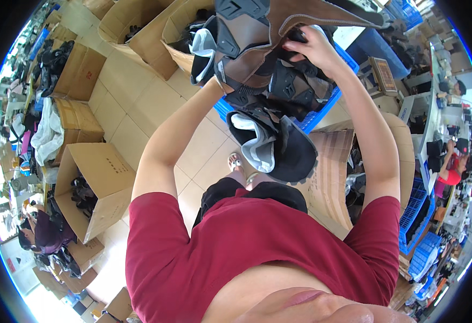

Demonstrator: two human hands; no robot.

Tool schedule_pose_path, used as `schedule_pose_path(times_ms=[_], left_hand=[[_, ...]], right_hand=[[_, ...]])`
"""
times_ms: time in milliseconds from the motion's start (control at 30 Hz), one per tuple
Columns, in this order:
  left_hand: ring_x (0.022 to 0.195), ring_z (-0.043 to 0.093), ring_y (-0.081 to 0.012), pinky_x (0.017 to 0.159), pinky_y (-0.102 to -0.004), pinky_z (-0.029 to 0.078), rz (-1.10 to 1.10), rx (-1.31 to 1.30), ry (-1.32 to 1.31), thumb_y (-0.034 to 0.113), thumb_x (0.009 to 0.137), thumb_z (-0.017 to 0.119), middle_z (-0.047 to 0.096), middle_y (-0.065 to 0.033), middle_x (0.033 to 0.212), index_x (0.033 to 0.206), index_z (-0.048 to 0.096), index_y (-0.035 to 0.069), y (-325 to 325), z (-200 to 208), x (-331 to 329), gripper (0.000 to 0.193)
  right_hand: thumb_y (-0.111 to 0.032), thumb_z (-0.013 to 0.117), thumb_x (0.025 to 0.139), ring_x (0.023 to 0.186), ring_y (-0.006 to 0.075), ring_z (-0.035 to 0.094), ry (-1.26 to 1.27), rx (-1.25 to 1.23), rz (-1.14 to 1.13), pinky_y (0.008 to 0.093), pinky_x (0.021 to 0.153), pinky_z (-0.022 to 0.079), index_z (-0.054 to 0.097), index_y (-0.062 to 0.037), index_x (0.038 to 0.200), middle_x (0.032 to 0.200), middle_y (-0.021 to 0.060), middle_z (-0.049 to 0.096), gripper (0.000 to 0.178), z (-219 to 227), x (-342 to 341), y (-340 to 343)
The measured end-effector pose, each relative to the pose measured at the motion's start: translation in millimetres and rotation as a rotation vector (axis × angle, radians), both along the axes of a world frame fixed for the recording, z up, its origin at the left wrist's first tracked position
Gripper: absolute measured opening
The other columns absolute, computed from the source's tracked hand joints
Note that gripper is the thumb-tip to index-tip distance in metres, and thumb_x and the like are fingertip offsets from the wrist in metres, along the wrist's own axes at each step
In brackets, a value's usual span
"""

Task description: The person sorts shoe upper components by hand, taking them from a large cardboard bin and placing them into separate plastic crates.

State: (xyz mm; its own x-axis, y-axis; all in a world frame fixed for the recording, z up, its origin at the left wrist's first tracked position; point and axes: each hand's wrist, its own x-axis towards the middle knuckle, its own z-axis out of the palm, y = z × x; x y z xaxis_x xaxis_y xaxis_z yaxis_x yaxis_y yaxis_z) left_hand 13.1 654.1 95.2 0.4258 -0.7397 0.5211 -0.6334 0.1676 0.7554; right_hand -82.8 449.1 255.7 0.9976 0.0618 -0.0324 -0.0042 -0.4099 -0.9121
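A large brown and black boot upper (247,48) with a pale lining is raised in front of me, its long flap spreading to the upper right. My left hand (217,90) reaches behind its lower left side; the fingers are hidden by it. At the opening under the flap, my right hand (318,53) is closed, its thumb and fingers curled at the edge of the upper. Below sits a blue plastic crate (337,97) holding several similar dark uppers. Another black piece with white lining (255,142) hangs over the crate's near side.
Cardboard boxes (80,67) line the left, several with dark pieces inside. Another open carton (330,167) stands at my right, close to the crate. Further right are blue crates (415,215) and a long workbench (427,118). Co-workers sit at both sides, one in red (451,169).
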Motion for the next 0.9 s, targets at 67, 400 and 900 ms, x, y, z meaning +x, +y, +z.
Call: schedule_pose_path(times_ms=[67,400,900], left_hand=[[0.129,0.043,-0.0286,0.109,-0.0355,0.036,0.040,0.182,-0.382,0.009,0.091,0.054,0.041,-0.0159,0.142,0.139,0.039,0.005,5,-2,1,0.050],[0.130,0.043,-0.0289,0.103,-0.0377,0.039,0.681,0.247,0.739,0.025,0.093,0.060,0.038,-0.0129,0.146,0.144,0.035,0.013,163,-56,-95,0.058],[0.119,0.053,-0.0243,0.104,-0.0347,0.037,1.357,0.403,0.324,0.011,0.086,0.062,0.060,-0.0096,0.124,0.118,0.062,0.008,130,13,-177,0.032]], right_hand=[[-0.012,0.057,0.094,0.093,0.0166,0.066,0.003,0.103,-0.067,0.0272,0.068,0.056,0.050,-0.0042,0.126,0.107,0.0093,0.066,0.034,-22,-1,-18],[-0.013,0.056,0.089,0.093,0.0405,0.064,0.025,-0.524,0.149,0.0474,0.077,0.051,0.043,-0.0073,0.137,0.099,0.0244,0.066,0.050,-156,-39,45],[-0.020,0.073,0.074,0.107,0.0355,0.056,-0.555,-0.317,0.209,0.0448,0.093,0.044,0.057,-0.0067,0.117,0.112,0.0152,0.061,0.048,-203,-43,-83]])
